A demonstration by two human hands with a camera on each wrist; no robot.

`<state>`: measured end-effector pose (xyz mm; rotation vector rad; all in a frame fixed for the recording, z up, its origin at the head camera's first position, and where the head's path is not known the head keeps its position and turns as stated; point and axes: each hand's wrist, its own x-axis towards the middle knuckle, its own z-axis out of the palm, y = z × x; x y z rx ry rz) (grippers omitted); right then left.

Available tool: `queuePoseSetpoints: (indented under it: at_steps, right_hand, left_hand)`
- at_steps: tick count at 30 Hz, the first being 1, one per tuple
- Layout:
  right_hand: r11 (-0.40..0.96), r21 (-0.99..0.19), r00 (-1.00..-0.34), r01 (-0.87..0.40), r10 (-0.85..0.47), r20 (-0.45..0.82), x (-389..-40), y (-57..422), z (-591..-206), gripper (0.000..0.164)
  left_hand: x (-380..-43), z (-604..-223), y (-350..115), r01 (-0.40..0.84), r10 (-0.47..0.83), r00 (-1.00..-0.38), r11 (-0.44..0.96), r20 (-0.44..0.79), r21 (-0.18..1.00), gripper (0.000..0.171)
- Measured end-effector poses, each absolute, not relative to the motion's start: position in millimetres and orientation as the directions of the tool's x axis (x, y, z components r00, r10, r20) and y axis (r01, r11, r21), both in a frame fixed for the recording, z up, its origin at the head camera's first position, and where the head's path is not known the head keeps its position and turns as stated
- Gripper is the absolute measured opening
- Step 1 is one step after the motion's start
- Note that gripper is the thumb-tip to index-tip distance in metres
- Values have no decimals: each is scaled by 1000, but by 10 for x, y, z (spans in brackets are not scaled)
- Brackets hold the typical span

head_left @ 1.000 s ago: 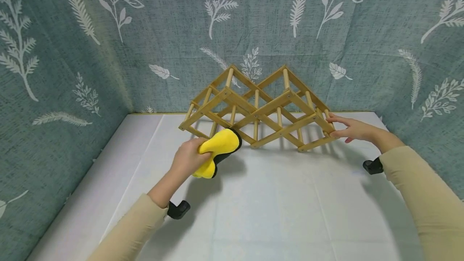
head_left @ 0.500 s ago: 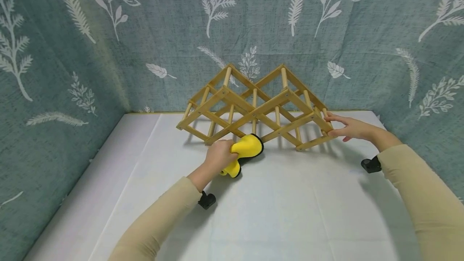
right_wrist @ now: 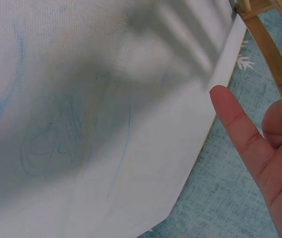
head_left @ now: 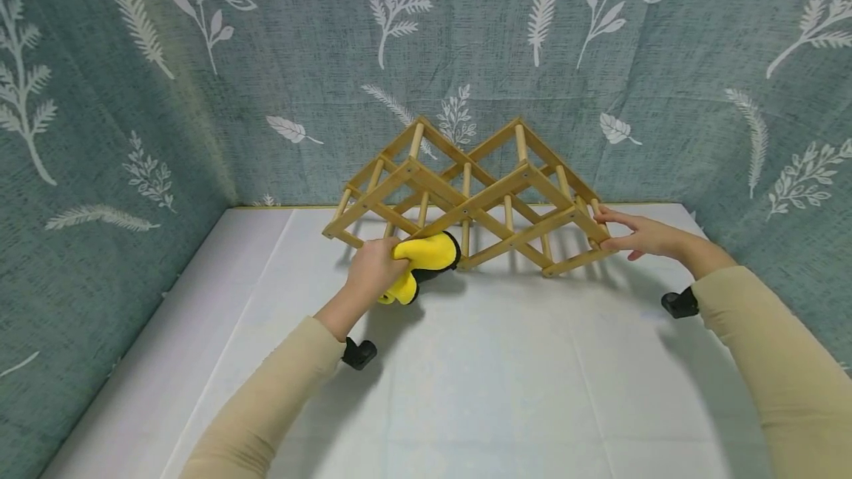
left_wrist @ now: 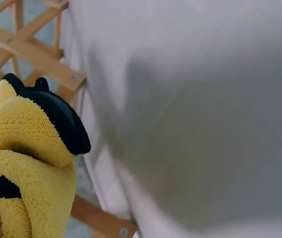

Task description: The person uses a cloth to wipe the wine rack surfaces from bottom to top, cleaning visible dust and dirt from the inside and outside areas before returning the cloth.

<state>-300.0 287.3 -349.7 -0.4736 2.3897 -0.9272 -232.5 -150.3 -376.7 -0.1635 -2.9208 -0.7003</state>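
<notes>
A folding wooden rack (head_left: 466,211) of crossed slats and round dowels stands at the back of the white table, in two peaks. My left hand (head_left: 374,270) grips a bunched yellow cloth (head_left: 429,251) with a black edge, held against the rack's lower front slats left of the middle. In the left wrist view the fluffy cloth (left_wrist: 36,129) overlaps the slats (left_wrist: 36,57), and the hand itself is hidden. At the rack's right end, my right hand (head_left: 642,235) holds the end slats between thumb and fingers. Its little finger (right_wrist: 235,119) sticks out free in the right wrist view.
The white table cover (head_left: 499,383) stretches in front of the rack, with faint blue marks (right_wrist: 127,144) near its right side. Teal fabric (head_left: 319,58) with white leaves hangs behind and at both sides. Black wrist cameras (head_left: 360,354) hang below the sleeves.
My left hand has swept the yellow cloth rightward along the rack's front, then back left and slightly farther away. The right hand keeps its hold on the rack's end, and the rack stays put.
</notes>
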Motion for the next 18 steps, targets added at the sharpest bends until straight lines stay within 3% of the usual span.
queuePoseSetpoints:
  at_steps: [13,18]
  right_hand:
    - [721,-680,-809,-133,-475,-345,-3018,2889,-3513,74]
    - [720,-681,-806,-135,-479,-347,-3020,2879,-3524,73]
  left_hand:
    - [-2075,-3604,-1821,100,-53,-956,866,288,490,27]
    - [-2000,-3635,-1755,209,68,-945,878,319,431,27]
